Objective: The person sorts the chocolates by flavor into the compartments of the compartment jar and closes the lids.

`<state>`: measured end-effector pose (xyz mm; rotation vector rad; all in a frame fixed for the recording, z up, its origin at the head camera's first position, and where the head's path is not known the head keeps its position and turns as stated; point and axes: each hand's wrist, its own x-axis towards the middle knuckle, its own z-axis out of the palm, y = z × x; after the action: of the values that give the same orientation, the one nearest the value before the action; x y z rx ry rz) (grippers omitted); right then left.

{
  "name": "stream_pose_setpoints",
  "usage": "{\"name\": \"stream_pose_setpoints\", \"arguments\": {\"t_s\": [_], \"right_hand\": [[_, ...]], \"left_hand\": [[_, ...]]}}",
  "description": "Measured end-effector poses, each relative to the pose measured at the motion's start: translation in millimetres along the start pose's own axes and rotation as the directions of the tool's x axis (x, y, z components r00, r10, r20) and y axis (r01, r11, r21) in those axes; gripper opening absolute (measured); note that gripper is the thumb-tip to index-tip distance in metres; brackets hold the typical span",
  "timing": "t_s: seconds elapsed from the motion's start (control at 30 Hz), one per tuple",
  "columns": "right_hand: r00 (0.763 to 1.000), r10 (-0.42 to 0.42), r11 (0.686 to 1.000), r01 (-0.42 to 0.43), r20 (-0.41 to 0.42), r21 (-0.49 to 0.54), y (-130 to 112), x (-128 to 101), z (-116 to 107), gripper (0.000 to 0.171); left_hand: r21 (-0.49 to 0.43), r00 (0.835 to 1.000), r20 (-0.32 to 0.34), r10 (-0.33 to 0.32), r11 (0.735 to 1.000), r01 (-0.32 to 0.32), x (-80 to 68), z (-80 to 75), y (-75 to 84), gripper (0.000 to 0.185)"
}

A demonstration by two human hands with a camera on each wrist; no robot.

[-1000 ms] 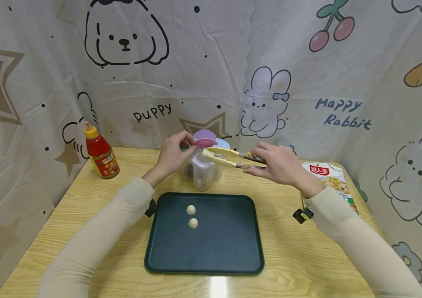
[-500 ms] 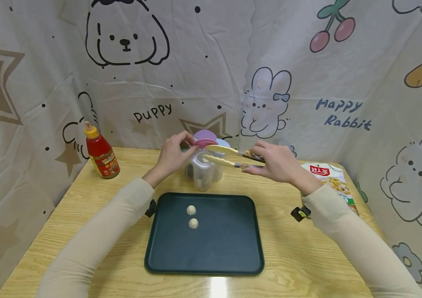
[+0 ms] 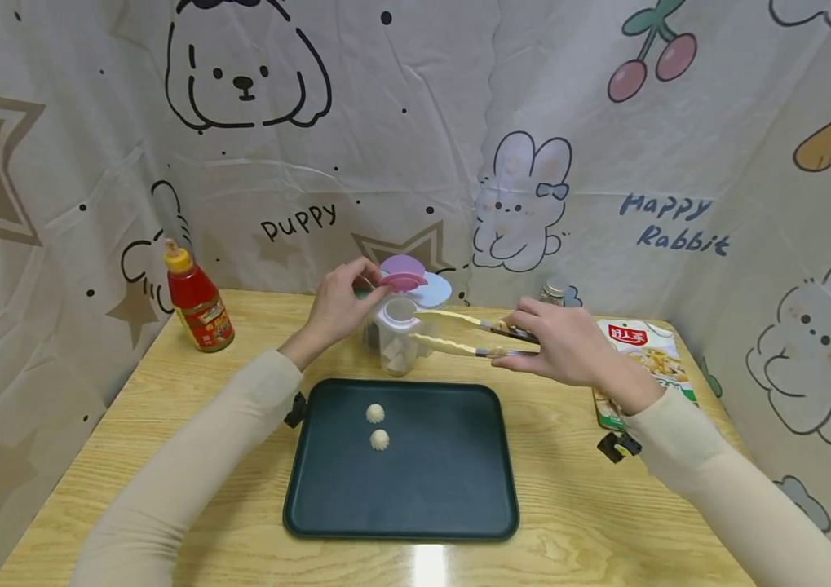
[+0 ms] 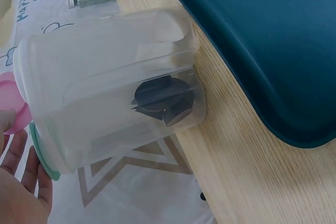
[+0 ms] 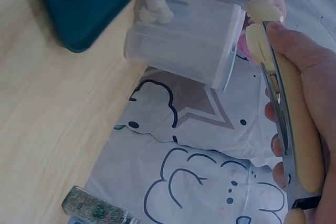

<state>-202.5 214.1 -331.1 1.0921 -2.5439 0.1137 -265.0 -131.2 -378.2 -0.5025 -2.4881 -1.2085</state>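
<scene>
A clear divided container (image 3: pixel 399 350) stands behind the tray, with pink (image 3: pixel 400 283), purple (image 3: pixel 404 264), blue (image 3: pixel 435 291) and green (image 4: pixel 44 150) flip lids. My left hand (image 3: pixel 342 297) pinches the raised pink lid, and the front compartment's mouth is uncovered. White pieces (image 5: pixel 156 10) lie at the bottom of one compartment, dark pieces (image 4: pixel 164 98) in another. In my right hand (image 3: pixel 558 342) are yellow-tipped tongs (image 3: pixel 452 318), their arms spread just right of the uncovered mouth, nothing visible between them. Two small pale ridged pieces (image 3: pixel 375 413) sit on the dark tray (image 3: pixel 415 497).
A red sauce bottle with yellow cap (image 3: pixel 202 306) stands at the back left. Toward the back right are a small jar of dried herbs (image 5: pixel 97 205) and a white food packet (image 3: pixel 635 350). Printed cloth (image 3: pixel 415 122) hangs behind the table (image 3: pixel 576 497).
A pale piece at the tongs' tips over the mouth is no longer between them. The tongs have spread and moved right and down. My left hand stays on the pink lid.
</scene>
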Motion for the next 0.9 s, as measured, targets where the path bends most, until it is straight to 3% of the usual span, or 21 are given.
{"name": "stream_pose_setpoints", "arguments": {"t_s": [0.47, 0.9], "right_hand": [[0.995, -0.092, 0.994, 0.094, -0.028, 0.058, -18.7, -30.9, 20.5, 0.046], [0.987, -0.135, 0.985, 0.124, 0.09, 0.121, -43.4, -42.7, 59.6, 0.05]], "left_hand": [[0.001, 1.0, 0.003, -0.012, 1.0, 0.012, -0.9, -0.8, -0.5, 0.021], [0.007, 1.0, 0.003, -0.01, 1.0, 0.01, -1.8, -0.6, 1.7, 0.02]]}}
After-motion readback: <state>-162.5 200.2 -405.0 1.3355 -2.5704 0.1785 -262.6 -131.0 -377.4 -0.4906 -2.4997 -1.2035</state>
